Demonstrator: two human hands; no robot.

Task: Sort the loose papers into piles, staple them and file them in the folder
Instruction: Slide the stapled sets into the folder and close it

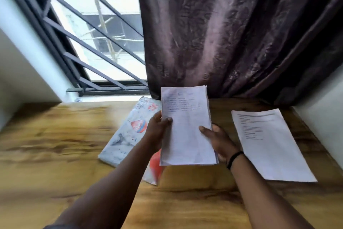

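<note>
Wooden table [55, 145]. Dark purple curtain [232, 33] behind it. Barred window [96, 30] at left; white wall [22, 65].

a wooden surface [55, 145] with a yellow-brown grain fills the lower view. beyond it, a dark purple curtain [232, 33] hangs in folds down to the surface's far edge. a window [96, 30] with dark slanted bars stands at far left, daylight coming through bright. pale walls [16, 65] flank both sides.
</note>
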